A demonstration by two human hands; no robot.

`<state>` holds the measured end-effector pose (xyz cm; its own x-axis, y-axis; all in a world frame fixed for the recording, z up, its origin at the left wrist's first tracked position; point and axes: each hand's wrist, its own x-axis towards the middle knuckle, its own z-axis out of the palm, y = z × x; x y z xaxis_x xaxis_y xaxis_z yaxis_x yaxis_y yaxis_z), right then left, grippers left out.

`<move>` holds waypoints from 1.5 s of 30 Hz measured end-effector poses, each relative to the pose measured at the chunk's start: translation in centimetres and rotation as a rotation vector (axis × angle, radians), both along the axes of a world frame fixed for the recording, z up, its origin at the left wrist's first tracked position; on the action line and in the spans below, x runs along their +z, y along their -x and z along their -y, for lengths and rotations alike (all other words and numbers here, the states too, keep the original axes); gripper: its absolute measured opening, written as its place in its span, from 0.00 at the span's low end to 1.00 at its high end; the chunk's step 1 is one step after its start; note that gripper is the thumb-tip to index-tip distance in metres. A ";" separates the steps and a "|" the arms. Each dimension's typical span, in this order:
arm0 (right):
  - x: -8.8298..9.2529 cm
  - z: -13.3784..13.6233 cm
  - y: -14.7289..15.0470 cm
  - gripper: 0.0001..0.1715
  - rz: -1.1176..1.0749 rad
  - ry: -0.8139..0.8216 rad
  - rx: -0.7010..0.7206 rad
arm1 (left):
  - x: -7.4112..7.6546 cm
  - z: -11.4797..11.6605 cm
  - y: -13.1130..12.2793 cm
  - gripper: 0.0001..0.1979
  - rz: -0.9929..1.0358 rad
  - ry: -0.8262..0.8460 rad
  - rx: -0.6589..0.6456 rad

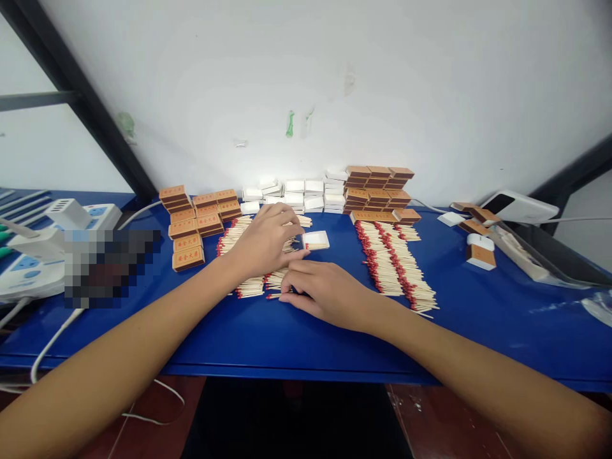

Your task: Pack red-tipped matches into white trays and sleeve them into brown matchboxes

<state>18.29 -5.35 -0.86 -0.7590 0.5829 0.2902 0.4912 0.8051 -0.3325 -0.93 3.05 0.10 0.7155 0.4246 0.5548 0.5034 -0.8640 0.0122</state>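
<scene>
Starting at the left, orange boxes (196, 226) sit stacked on the blue desk (478, 306). Just right of them the left hand (265, 241) lies palm down over loose matches (248, 287); whether its grip has hold of any, I cannot tell. A white tray (315, 240) lies just beyond its fingertips. The right hand (329, 294) rests flat, its grip open and holding nothing, fingertips touching the matches. Further right runs a match row (396, 268), apart from both hands.
</scene>
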 end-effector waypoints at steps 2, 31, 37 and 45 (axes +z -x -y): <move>0.0 0.0 0.1 0.07 0.028 0.019 -0.023 | 0.0 0.1 0.0 0.12 0.001 0.002 0.005; 1.8 -3.3 -4.8 0.08 -0.090 -0.146 -0.354 | 0.4 0.3 -0.2 0.11 -0.010 0.004 -0.001; 1.5 -0.6 -1.7 0.05 -0.064 0.047 -0.083 | 0.0 -0.3 0.2 0.12 -0.014 -0.003 0.006; 0.6 0.1 -0.4 0.07 0.034 0.063 -0.107 | 0.1 0.0 0.1 0.11 -0.001 -0.005 0.013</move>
